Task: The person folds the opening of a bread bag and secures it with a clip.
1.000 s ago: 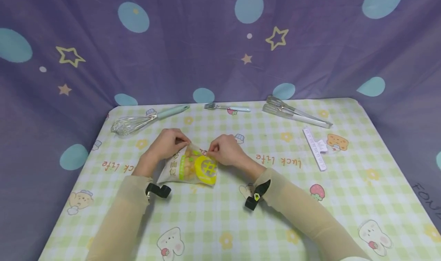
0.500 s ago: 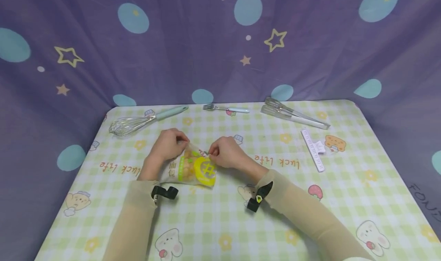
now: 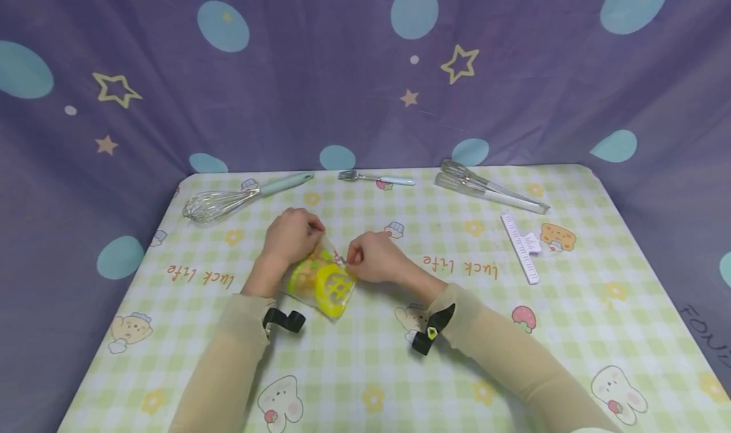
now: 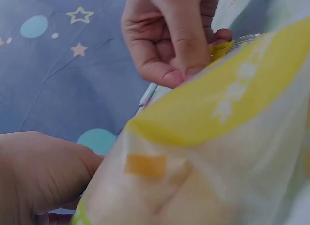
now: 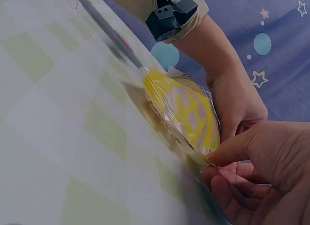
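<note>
A clear plastic bag of bread (image 3: 333,288) with yellow and green print lies tilted on the table between both hands. My left hand (image 3: 290,237) pinches its top edge on the left and covers part of the bag. At the right corner my right hand (image 3: 378,258) pinches the bag's edge between thumb and fingers. The right wrist view shows that corner of the bag (image 5: 186,109) gripped, with the other hand just behind. In the left wrist view, pale contents show through the bag (image 4: 208,142); the left hand's fingertips are hidden there.
Along the far edge lie a whisk (image 3: 245,198), a fork (image 3: 377,178) and metal tongs (image 3: 491,188). A white ruler-like clip (image 3: 521,249) lies on the right side. A checked cloth (image 3: 342,369) covers the table; a purple curtain (image 3: 342,103) hangs behind.
My left hand has moved right, closer to the right hand, and the bag has turned, its near edge now slanting. The right hand keeps its pinch, slightly lower.
</note>
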Action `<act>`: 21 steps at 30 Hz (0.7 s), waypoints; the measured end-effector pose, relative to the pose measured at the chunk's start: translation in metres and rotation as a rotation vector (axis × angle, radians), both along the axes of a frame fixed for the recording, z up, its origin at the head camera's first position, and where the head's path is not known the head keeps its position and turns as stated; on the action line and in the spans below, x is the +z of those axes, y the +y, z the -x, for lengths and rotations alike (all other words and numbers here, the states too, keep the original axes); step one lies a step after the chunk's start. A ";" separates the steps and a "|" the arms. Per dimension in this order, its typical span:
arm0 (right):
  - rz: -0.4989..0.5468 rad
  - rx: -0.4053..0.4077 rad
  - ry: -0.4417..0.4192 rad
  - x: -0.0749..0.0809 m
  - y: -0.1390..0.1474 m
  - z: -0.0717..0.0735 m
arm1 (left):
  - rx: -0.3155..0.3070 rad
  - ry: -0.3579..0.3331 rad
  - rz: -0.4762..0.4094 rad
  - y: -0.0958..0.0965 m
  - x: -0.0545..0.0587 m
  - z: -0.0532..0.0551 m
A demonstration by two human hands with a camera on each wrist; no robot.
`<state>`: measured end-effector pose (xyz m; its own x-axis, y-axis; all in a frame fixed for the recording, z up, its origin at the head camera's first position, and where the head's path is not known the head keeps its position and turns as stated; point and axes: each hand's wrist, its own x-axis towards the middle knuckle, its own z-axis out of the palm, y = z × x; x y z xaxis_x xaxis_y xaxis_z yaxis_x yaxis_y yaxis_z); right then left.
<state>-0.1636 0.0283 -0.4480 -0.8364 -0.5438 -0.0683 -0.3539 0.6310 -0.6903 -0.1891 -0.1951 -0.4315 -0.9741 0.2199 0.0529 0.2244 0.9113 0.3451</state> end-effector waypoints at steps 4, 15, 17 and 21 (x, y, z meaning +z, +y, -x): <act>0.003 0.014 0.002 0.000 0.000 -0.001 | -0.010 0.016 0.015 0.004 0.000 -0.002; 0.037 -0.019 0.028 0.008 0.028 0.003 | -0.031 0.043 0.010 0.002 -0.002 -0.003; 0.033 -0.042 0.057 0.012 0.042 0.006 | -0.038 0.047 0.005 0.000 -0.002 -0.002; 0.004 -0.112 0.099 0.020 0.075 0.012 | -0.041 0.047 -0.003 -0.005 -0.005 -0.001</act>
